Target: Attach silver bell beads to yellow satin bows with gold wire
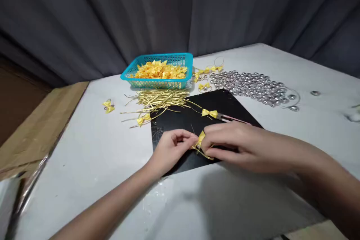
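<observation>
Head view, left to right. Cardboard [36, 127] lies along the left edge of the white table [107, 165]. 1 loose bow [108, 106] sits alone on the bare top, well apart from the hands. A teal basket [159, 70] at the back holds yellow ribbon pieces; just in front of it lies a heap of gold ties [160, 99], with another bow [143, 119] at its near edge. The left hand [171, 148] and right hand [232, 144] meet over the black mat [182, 120], fingers pinched narrow on 1 yellow bow with a gold tie [200, 142], held between them just above the mat. A finished bow [209, 113] and a pink-handled tool [234, 119] lie on the mat behind the right hand. Silver beads [253, 86] spread across the table behind the mat, to the right.
</observation>
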Tool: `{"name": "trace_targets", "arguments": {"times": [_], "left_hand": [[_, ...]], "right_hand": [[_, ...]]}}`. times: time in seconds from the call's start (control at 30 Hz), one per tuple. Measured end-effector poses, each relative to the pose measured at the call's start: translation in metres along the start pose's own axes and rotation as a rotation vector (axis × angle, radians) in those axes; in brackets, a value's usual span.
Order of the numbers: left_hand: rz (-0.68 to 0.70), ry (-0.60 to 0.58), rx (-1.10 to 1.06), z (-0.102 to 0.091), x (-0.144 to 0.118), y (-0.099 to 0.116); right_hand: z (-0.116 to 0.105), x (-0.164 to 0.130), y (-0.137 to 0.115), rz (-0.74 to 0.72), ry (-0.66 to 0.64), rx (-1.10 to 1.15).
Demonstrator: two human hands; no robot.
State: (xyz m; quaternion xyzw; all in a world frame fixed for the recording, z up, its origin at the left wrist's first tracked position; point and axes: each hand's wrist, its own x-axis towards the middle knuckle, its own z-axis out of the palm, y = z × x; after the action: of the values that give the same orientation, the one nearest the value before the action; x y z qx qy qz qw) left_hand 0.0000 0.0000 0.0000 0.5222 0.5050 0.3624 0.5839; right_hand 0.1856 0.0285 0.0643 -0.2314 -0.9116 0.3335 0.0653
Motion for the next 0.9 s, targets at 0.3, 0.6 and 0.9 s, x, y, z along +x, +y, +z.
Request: {"name": "trace_targets", "arguments": {"times": [0.3,0.6,0.9], "left_hand": [[0.058,-0.156,0.25,0.008,-0.012,0.004],[-0.036,-0.028,-0.045,0.004,-0.007,0.006],[-0.066,0.046,-0.403,-0.006,0.0,-0.001]], "right_hand": [[0.008,0.005,0.016,-0.096,0.291,-0.073],[0.009,0.01,0.038,-0.024,0.436,-0.209],[0.011,0.004,0.002,-0.021,0.128,-0.135]]}}
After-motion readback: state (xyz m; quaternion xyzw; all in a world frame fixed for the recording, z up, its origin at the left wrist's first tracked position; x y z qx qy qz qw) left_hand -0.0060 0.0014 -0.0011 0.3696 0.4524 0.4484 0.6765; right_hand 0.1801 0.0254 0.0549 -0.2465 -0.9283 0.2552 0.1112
